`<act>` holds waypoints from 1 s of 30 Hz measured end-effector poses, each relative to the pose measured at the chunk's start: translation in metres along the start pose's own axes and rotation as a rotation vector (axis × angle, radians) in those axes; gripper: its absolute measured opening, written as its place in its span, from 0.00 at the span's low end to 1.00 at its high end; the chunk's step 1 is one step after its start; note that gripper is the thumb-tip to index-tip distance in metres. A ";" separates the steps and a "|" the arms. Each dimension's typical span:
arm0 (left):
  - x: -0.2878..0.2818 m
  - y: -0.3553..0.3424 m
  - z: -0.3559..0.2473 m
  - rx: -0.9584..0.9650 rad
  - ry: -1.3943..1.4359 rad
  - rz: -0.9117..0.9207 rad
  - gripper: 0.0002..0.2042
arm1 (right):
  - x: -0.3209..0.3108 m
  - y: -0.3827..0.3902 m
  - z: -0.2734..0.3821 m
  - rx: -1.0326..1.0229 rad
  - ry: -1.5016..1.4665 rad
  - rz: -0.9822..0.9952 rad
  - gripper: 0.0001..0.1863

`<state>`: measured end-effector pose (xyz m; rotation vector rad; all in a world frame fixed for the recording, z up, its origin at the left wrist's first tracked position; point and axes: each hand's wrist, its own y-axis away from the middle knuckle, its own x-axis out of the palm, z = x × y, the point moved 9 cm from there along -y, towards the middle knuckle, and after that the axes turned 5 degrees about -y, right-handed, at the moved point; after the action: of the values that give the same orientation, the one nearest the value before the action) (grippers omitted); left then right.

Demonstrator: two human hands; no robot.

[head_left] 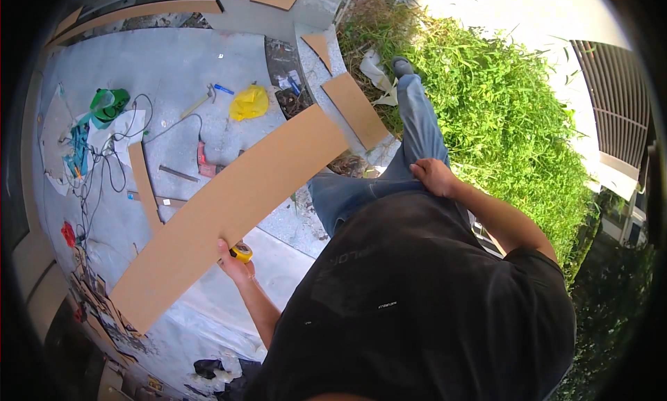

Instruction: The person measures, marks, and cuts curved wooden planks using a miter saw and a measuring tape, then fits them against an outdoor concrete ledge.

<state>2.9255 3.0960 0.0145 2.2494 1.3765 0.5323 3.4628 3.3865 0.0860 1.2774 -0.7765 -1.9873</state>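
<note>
A long, flat brown wooden board slants across the middle of the view. My left hand grips its near edge, thumb on top and the other fingers hidden beneath. A yellow and black tape measure is in the same hand, against the board's edge. My right hand lies against my blue jeans at the hip, its fingers curled. Whatever may be inside those fingers is hidden.
A pink-red power drill, a hammer, a yellow bag and tangled cables lie on the grey floor. A shorter board rests on the ledge beside green plants. Offcuts pile up lower left.
</note>
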 end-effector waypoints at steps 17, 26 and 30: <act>0.388 0.042 0.109 0.299 -0.003 -0.291 0.28 | -0.164 -0.380 -0.273 -0.146 -0.066 0.527 0.27; 0.597 0.127 0.049 0.460 -0.150 -0.454 0.28 | -0.317 -0.387 -0.360 -0.062 -0.150 0.572 0.25; 0.601 0.131 0.035 0.484 -0.152 -0.587 0.29 | -0.365 -0.400 -0.361 -0.050 -0.084 0.505 0.25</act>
<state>3.2967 3.5777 0.1136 1.9983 2.1308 -0.1879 3.8345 3.8676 -0.1456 0.8634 -0.9723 -1.6423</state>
